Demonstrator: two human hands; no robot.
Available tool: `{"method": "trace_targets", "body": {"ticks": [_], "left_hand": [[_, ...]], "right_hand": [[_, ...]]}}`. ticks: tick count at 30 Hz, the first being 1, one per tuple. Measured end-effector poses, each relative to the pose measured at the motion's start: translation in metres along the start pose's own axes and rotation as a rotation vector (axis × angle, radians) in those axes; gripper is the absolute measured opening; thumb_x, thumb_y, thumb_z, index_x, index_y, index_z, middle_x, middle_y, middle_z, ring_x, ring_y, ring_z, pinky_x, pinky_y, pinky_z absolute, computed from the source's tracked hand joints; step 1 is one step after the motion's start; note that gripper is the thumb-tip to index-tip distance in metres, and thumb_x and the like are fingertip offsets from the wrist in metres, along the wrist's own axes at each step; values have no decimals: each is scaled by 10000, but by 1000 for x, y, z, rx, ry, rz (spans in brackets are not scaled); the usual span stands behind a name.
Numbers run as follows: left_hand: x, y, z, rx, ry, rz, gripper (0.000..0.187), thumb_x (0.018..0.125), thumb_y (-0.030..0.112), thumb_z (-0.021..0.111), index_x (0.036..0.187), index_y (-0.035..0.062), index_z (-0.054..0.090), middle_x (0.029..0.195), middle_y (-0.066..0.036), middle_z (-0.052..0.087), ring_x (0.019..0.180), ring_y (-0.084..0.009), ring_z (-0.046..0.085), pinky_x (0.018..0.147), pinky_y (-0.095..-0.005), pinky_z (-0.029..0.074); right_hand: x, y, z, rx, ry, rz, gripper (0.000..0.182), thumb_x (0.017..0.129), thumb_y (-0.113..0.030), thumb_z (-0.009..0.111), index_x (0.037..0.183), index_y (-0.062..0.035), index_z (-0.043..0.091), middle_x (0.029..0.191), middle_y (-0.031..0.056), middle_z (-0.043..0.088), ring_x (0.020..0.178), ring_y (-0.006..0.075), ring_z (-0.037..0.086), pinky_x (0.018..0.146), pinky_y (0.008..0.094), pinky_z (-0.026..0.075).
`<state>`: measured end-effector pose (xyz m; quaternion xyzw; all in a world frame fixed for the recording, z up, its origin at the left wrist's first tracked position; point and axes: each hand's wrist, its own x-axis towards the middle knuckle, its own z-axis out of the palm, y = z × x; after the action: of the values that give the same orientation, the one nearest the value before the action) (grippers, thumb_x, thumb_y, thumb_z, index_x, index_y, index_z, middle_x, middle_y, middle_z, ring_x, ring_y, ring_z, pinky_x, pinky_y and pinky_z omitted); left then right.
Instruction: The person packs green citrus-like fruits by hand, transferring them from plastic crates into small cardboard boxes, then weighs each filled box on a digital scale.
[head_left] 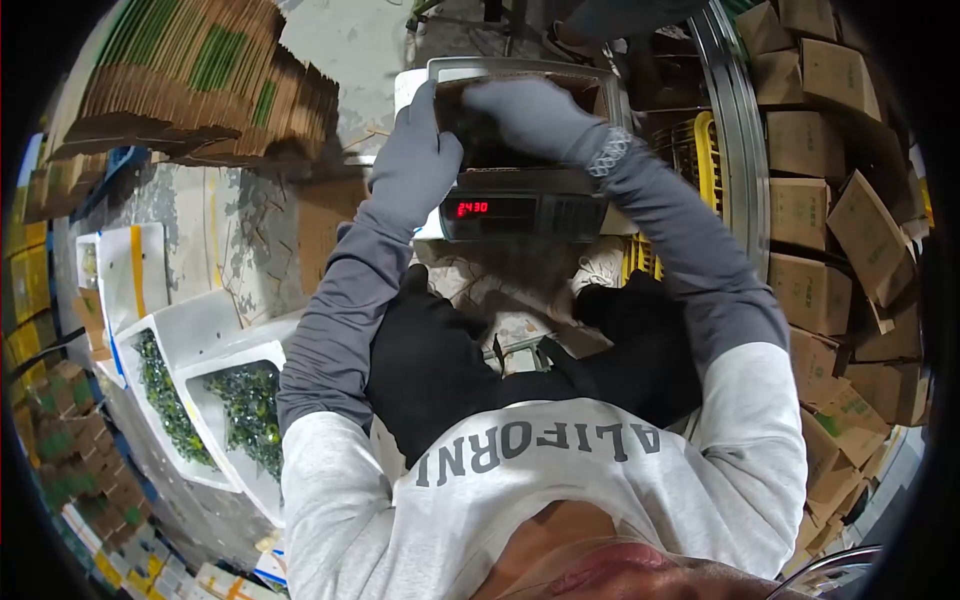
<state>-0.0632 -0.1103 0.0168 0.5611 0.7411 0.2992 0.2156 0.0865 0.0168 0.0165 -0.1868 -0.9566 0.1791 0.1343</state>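
Observation:
In the head view a cardboard box (590, 92) sits on a digital scale (550, 219), whose red display (472, 209) seems to read 2430. My left hand (415, 155), in a grey glove, grips the box's left edge, thumb on the inner side and fingers along the outside. Over the box's opening reaches my right hand (535, 118), also gloved, with a clear coiled band at the wrist. Its fingers are smeared by motion, so whether they hold anything is hidden. What lies in the box is too dark to make out.
Flattened cardboard cartons (190, 80) are stacked at the upper left. White foam boxes (165, 320) with dark green produce (245, 410) stand on the left. A metal rail (740, 130), a yellow crate (705, 155) and piled closed cartons (805, 220) line the right. A person's legs show at the top.

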Motion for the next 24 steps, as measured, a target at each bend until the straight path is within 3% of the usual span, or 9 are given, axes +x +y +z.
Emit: {"method": "trace_targets", "body": {"ticks": [2, 9, 12, 13, 16, 17, 19, 20, 24], "left_hand": [[0, 7, -6, 39, -44, -62, 624, 846, 225, 500, 1419, 112, 280, 1281, -252, 464, 1057, -429, 550, 905, -451, 441], [-3, 0, -7, -102, -6, 31, 633, 818, 212, 548, 1392, 71, 322, 1179, -229, 494, 920, -349, 568, 850, -413, 450], [-1, 2, -6, -147, -31, 3, 628, 817, 203, 549, 1390, 67, 327, 1198, -230, 487, 939, -344, 565, 862, -414, 447], [2, 0, -3, -53, 39, 169, 635, 812, 202, 558, 1389, 62, 333, 1207, -226, 484, 961, -336, 568, 871, -403, 444], [3, -10, -4, -170, -44, 52, 633, 823, 215, 573, 1387, 47, 339, 1251, -219, 471, 1004, -312, 563, 883, -381, 440], [8, -27, 0, -275, -58, 148, 598, 880, 253, 573, 1399, 59, 348, 1293, -169, 469, 1033, -239, 556, 870, -353, 449], [8, -50, -4, -803, -185, -100, 570, 912, 267, 564, 1407, 77, 354, 1310, -128, 463, 1054, -191, 539, 866, -333, 454], [7, -53, -9, -1063, -257, -229, 556, 927, 273, 559, 1410, 86, 357, 1318, -108, 461, 1064, -167, 530, 864, -323, 457], [31, -76, 21, -1012, -280, -324, 579, 939, 280, 560, 1445, 151, 310, 1399, -56, 391, 1199, -166, 446, 976, -328, 388]], "right_hand": [[6, -4, 11, -15, -451, 351, 330, 755, -175, 651, 1051, -45, 581, 971, 177, 628, 913, 352, 611, 795, 426, 492], [-18, -18, -32, -329, -244, 112, 203, 781, -187, 626, 938, -68, 676, 926, 152, 671, 893, 341, 644, 763, 451, 515], [-32, 6, -9, -278, -617, 367, 208, 772, -165, 624, 943, -70, 695, 909, 166, 675, 874, 348, 651, 758, 438, 520], [-31, 7, -6, -290, -589, 330, 222, 770, -160, 628, 956, -62, 700, 929, 183, 672, 868, 349, 655, 750, 434, 521], [-30, 7, -7, -320, -643, 353, 223, 777, -152, 622, 966, -57, 693, 916, 190, 664, 876, 343, 653, 751, 433, 516], [-37, 9, -20, -238, -494, 184, 238, 783, -157, 621, 993, -57, 676, 890, 180, 661, 851, 333, 652, 748, 426, 513], [-52, 7, -70, 386, -284, 93, 236, 791, -134, 619, 1011, -53, 648, 859, 101, 665, 803, 247, 651, 747, 341, 515], [-59, 9, -91, 720, -267, 288, 248, 795, -159, 640, 1006, -27, 639, 806, 68, 643, 722, 163, 631, 680, 296, 514], [-91, 63, -113, 540, -298, 742, 384, 816, -227, 660, 1112, 7, 589, 847, 102, 653, 697, 143, 642, 620, 277, 537]]}}
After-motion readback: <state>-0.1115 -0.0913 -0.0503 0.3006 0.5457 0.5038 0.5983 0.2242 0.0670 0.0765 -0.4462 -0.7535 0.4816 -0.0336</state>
